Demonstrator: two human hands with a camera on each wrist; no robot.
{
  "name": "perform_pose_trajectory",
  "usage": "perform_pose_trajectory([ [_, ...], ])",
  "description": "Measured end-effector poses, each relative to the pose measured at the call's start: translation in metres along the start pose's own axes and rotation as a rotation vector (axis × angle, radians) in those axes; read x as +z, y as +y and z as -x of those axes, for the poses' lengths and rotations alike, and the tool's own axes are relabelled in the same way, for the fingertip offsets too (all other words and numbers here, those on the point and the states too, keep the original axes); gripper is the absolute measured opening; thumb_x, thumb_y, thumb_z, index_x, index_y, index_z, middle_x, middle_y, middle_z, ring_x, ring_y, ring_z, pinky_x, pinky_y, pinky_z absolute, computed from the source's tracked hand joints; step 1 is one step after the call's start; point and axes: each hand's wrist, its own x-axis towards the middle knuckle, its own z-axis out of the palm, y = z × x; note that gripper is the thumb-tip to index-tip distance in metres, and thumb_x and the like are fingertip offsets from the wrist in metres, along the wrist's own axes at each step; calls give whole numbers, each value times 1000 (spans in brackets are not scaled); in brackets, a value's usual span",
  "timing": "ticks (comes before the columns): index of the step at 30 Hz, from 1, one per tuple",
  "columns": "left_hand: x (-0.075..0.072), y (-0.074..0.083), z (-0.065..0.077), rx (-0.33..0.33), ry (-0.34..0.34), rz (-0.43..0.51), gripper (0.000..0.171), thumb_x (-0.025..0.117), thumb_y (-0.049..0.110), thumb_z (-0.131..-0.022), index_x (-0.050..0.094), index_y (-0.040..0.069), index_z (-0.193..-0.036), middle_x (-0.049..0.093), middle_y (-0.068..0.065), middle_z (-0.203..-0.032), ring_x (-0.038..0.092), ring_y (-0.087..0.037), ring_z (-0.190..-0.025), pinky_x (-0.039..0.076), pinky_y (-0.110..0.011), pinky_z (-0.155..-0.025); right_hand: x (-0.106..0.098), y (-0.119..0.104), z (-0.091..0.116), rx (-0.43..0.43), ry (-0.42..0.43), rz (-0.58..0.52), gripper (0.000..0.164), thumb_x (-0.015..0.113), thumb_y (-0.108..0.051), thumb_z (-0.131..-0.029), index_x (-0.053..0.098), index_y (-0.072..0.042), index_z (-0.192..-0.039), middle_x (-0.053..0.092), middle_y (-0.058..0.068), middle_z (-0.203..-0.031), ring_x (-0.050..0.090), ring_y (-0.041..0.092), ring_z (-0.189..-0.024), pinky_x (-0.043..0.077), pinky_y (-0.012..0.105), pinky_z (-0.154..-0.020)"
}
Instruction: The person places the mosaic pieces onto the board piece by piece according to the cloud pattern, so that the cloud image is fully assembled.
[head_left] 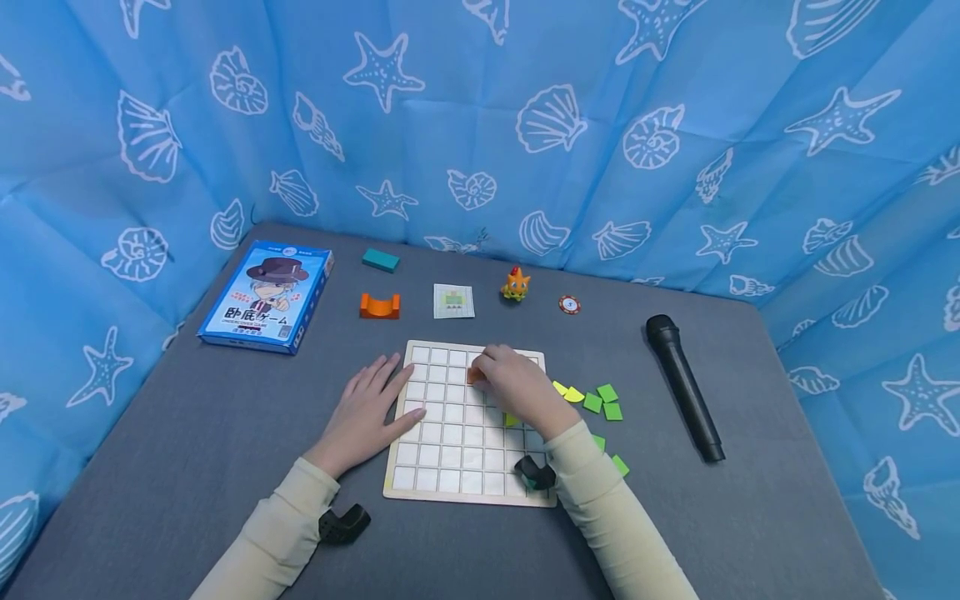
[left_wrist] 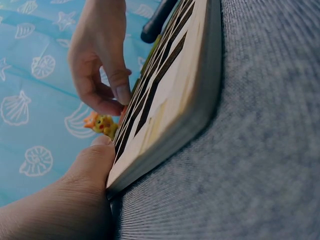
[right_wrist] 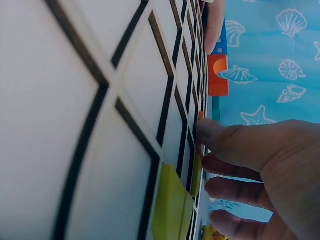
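A wooden grid board [head_left: 452, 435] with white square cells lies on the grey table. My left hand [head_left: 363, 417] rests at its left side, fingers spread, with fingertips and thumb on the board's edge. Over the upper part of the grid, my right hand [head_left: 517, 387] pinches a small orange tile [head_left: 475, 377] between thumb and fingers, at the board's surface. In the right wrist view the thumb [right_wrist: 212, 129] covers most of that tile. A yellow-green tile [right_wrist: 169, 202] sits in the grid nearer the right wrist. The right hand and forearm hide part of the board's right side.
Right of the board lie yellow pieces [head_left: 573, 394] and several green tiles [head_left: 607, 392], then a black microphone [head_left: 684, 387]. Behind are an orange block [head_left: 380, 307], teal block [head_left: 381, 260], patterned card [head_left: 453, 302], toy figure [head_left: 516, 285], poker chip [head_left: 569, 304] and blue game box [head_left: 266, 296].
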Motion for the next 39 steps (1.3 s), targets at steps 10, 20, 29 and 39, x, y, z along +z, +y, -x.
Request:
perform_pose_trajectory([
  [10, 0, 1, 1, 7, 0, 15, 78, 44, 66, -91, 29, 19, -152, 20, -9, -159, 15, -31, -146, 12, -54, -116, -26, 21, 26, 74, 58, -19, 26, 74, -18, -85, 68, -11, -109, 64, 3, -105, 58, 19, -96, 52, 35, -83],
  [20, 0, -1, 1, 0, -3, -4, 80, 40, 69, -90, 29, 20, -152, 19, -8, -159, 15, -31, -146, 13, -55, -115, -35, 56, 63, 232, -44, -9, 26, 72, -17, -87, 68, -9, -111, 64, 7, -107, 58, 22, -96, 53, 39, -80],
  [29, 0, -1, 0, 2, -3, 4, 78, 42, 67, -91, 29, 20, -152, 19, -8, -160, 14, -31, -146, 12, -55, -115, -27, 74, 88, 281, -101, -19, 30, 75, -20, -84, 68, -7, -110, 64, 8, -103, 58, 24, -95, 52, 42, -82],
  [39, -2, 1, 0, 1, -11, 4, 78, 43, 67, -91, 29, 20, -152, 19, -8, -160, 14, -31, -147, 12, -55, -116, -21, 74, 87, 315, -93, -30, 22, 73, -20, -86, 68, -6, -102, 65, 7, -96, 55, 20, -85, 51, 39, -76],
])
